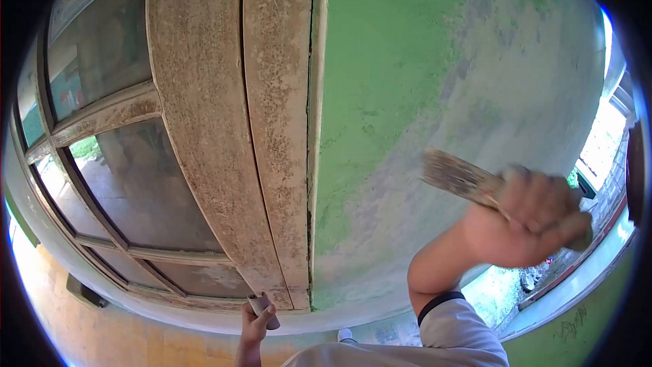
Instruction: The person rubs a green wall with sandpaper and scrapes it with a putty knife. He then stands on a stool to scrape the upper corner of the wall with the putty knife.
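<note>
My right hand (pixel 533 214) is raised in front of the wall and closed in a fist, slightly blurred. Out of it, toward the left, sticks a flat, streaked tool (pixel 458 175) that looks like a worn brush with a frayed end; the fist hides the rest. Its tip appears close to the wall (pixel 387 95), but contact cannot be made out. Low in the view, my left hand (pixel 255 326) grips a curled grey-brown piece of what looks like sandpaper (pixel 263 309), near the bottom of the wooden frame.
Left of the green wall, with its pale scraped patches, runs a weathered wooden door frame (pixel 210 109). Beyond it are glass panes (pixel 156 183) in wooden bars. A tiled floor (pixel 102 312) lies below. To the right, a ledge (pixel 570 285) borders a bright outdoor area.
</note>
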Tool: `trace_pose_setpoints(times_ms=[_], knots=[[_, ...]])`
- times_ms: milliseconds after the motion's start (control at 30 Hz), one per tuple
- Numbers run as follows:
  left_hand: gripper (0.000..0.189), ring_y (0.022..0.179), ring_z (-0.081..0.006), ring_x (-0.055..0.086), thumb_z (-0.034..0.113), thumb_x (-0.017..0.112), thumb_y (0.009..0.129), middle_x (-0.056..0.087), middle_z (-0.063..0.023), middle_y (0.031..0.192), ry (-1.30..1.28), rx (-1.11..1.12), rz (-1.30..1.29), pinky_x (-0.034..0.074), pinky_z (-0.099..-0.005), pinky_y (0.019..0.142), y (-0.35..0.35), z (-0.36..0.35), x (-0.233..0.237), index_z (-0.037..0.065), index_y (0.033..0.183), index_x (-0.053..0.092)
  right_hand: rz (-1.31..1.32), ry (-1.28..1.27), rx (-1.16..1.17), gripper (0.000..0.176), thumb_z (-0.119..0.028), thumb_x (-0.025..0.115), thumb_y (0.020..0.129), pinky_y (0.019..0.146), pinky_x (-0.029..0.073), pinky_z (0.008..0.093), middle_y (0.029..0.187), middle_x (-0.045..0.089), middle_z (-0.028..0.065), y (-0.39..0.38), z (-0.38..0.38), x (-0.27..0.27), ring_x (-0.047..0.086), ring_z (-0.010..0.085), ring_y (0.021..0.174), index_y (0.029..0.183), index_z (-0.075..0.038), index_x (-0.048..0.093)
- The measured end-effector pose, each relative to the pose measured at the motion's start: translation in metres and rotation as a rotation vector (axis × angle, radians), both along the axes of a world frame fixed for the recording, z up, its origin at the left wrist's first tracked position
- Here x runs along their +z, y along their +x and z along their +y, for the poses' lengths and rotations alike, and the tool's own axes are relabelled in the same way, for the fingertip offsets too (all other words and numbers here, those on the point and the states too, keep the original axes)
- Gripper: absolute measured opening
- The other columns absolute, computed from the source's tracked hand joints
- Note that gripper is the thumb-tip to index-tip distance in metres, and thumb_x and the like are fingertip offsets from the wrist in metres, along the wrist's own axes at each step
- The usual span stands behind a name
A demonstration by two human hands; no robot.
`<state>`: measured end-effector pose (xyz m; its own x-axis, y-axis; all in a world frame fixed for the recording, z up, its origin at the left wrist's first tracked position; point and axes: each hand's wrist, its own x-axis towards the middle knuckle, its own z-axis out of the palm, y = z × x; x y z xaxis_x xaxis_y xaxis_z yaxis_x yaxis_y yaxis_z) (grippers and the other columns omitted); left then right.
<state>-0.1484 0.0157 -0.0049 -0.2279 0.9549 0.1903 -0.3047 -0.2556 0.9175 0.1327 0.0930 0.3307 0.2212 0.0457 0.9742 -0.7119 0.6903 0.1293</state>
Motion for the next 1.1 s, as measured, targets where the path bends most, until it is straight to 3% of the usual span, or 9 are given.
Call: trace_pose_setpoints(times_ms=[67,100,200,367,567,800,967,1067,1100], knots=[[0.02,0.058,-0.0056,0.046,0.019,0.068,0.076,0.052,0.0031,0.063,-0.009,0.017,-0.009,0.035,-0.0219,0.053,0.0,0.001,-0.001,0.005,0.068,0.056,0.094,0.173,-0.033,0.022,-0.032,0.037,0.096,0.045,0.029,0.0257,0.062,0.037,-0.0017,0.01,-0.004,-0.002,0.036,0.0092,0.047,0.082,-0.015,0.039],[0.025,0.057,-0.0087,0.045,0.023,0.069,0.077,0.049,0.0012,0.062,-0.02,0.01,0.022,0.037,-0.0256,0.055,-0.001,0.001,-0.004,0.006,0.068,0.053,0.165,0.037,-0.07,0.033,-0.023,0.033,0.097,0.045,0.03,0.0232,0.06,0.037,-0.002,-0.015,-0.003,0.002,0.034,0.0068,0.046,0.065,-0.014,0.037],[0.029,0.056,-0.0119,0.044,0.027,0.069,0.077,0.045,-0.0007,0.06,-0.037,-0.001,0.059,0.038,-0.0294,0.058,-0.001,-0.001,-0.002,0.007,0.069,0.049,-0.038,-0.241,0.157,0.036,-0.025,0.034,0.096,0.045,0.03,0.024,0.057,0.035,-0.0021,-0.045,0.021,-0.004,0.035,0.007,0.046,0.061,-0.016,0.035],[0.025,0.058,-0.0066,0.048,0.023,0.071,0.076,0.055,0.0001,0.064,0.018,0.031,-0.046,0.036,-0.0224,0.053,-0.004,-0.001,-0.008,0.003,0.069,0.058,0.166,0.153,-0.071,0.017,-0.027,0.034,0.097,0.045,0.026,0.0258,0.062,0.035,-0.0013,-0.001,-0.013,-0.011,0.029,0.0097,0.045,0.084,-0.016,0.035],[0.028,0.057,-0.0124,0.046,0.026,0.068,0.077,0.047,-0.002,0.061,-0.029,0.021,0.025,0.041,-0.0306,0.06,-0.007,-0.004,0.0,0.005,0.077,0.049,0.041,-0.028,0.006,0.025,-0.034,0.033,0.097,0.044,0.027,0.0267,0.062,0.038,-0.001,-0.02,0.008,-0.006,0.03,0.0099,0.044,0.081,-0.014,0.036],[0.023,0.059,-0.0088,0.05,0.02,0.069,0.075,0.056,-0.0015,0.065,-0.007,0.047,-0.038,0.038,-0.0233,0.055,-0.003,0.0,0.0,0.002,0.068,0.058,-0.033,-0.016,0.066,0.026,-0.036,0.036,0.096,0.043,0.027,0.0273,0.061,0.039,-0.0001,-0.019,0.022,-0.01,0.03,0.0114,0.043,0.08,-0.014,0.035],[0.027,0.059,-0.0131,0.049,0.025,0.068,0.077,0.05,-0.0027,0.064,-0.001,0.029,0.055,0.043,-0.0314,0.061,-0.007,0.001,-0.004,0.005,0.079,0.051,0.089,0.018,-0.033,0.027,-0.037,0.039,0.095,0.041,0.027,0.0254,0.058,0.037,-0.0005,-0.017,-0.011,-0.012,0.033,0.01,0.045,0.08,-0.015,0.034],[0.023,0.06,-0.0091,0.05,0.021,0.069,0.076,0.056,-0.0023,0.067,0.015,0.053,-0.04,0.038,-0.0234,0.056,0.0,0.0,0.005,0.002,0.069,0.058,0.246,0.089,-0.001,0.031,-0.038,0.04,0.094,0.042,0.028,0.025,0.058,0.039,-0.002,-0.006,-0.016,-0.015,0.033,0.0095,0.044,0.075,-0.015,0.036],[0.023,0.06,-0.0091,0.05,0.021,0.069,0.076,0.056,-0.0023,0.067,0.013,0.054,-0.039,0.038,-0.0234,0.056,-0.001,0.0,0.003,0.002,0.069,0.058,0.268,-0.158,0.205,0.035,-0.037,0.041,0.094,0.043,0.027,0.0261,0.058,0.039,-0.0028,-0.017,-0.009,-0.024,0.032,0.0096,0.043,0.068,-0.015,0.035]])
